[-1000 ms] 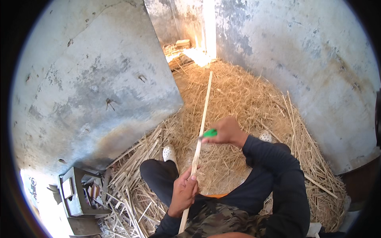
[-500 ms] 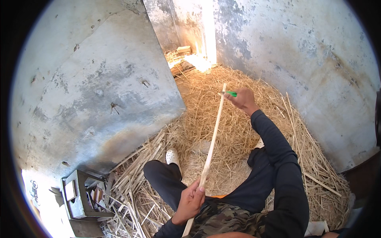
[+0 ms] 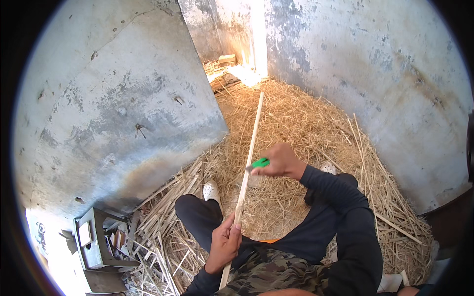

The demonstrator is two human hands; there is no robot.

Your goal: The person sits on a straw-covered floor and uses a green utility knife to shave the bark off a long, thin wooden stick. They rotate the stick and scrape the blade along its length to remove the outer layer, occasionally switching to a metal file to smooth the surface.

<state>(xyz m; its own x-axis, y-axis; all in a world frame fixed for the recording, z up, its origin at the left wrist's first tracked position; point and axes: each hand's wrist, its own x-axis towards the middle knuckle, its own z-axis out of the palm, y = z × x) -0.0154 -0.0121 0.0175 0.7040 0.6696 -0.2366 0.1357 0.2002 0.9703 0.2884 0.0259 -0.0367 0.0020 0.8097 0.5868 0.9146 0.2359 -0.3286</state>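
A long, pale strip (image 3: pixel 254 133), which looks like split bamboo or wood, slants up and away from my lap. My left hand (image 3: pixel 226 244) is closed around its lower part, thumb along the top. Partway up the strip, my right hand (image 3: pixel 280 162) grips a green-handled knife (image 3: pixel 260 163). The short grey blade rests at the strip's right edge, though motion and my fingers partly hide it. Beyond the knife, the strip's far end extends over the shavings.
Straw-like shavings (image 3: pixel 301 113) cover the floor between two weathered walls. Cut strips (image 3: pixel 160 237) lie piled to the left, with more along the right wall. A small wooden stool (image 3: pixel 101 241) with things inside it stands at lower left. A brick-like block (image 3: pixel 227 59) sits at the back.
My right hand and the knife have come down along the strip, from near its far end toward me. The strip and my left hand have shifted slightly left.
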